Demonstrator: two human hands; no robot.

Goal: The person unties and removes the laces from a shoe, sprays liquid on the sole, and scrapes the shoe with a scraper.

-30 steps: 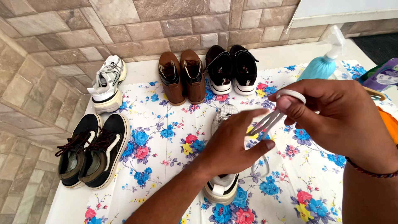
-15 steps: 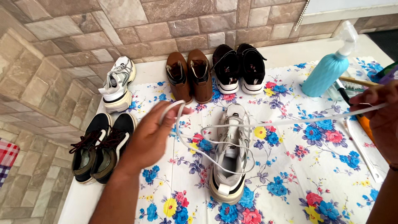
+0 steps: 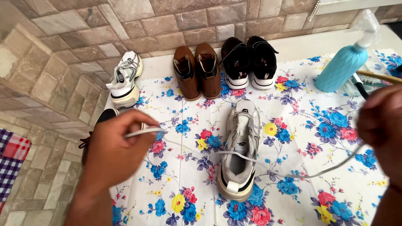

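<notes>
Shoelace (image 3: 234, 154), white and thin: runs across the open throat of the grey sneaker (image 3: 243, 134), stretches out to both sides, hangs just above the floral cloth (image 3: 188, 180). Sits mid-cloth with the sneaker, toe towards the wall, heel towards the camera.

Left hand (image 3: 115, 152): pinches one end of the lace between thumb and fingers, clenched around it, out past the cloth's left edge. Right hand (image 3: 379, 121): blurred at the frame's right edge, with the other end leading up to it; cannot tell whether closed on the lace or not.

Risks, as a judgement: could drag or tip the light sneaker if pulled harder from one side; could slip free of the last eyelets and whip across the cloth; could catch the teal spray bottle (image 3: 341, 69) or the wooden-handled brush (image 3: 377, 76) close to the right hand's sweep.

Packages and labels: only the spray bottle, far right at the cloth's back corner, rounded teal body, clear trigger head, no label to be made out. No signs on the stone-tile wall.

Around: brown shoes (image 3: 197, 71) and black shoes (image 3: 249, 62) paired at the wall, white sneaker (image 3: 125, 79) at back left.
</notes>
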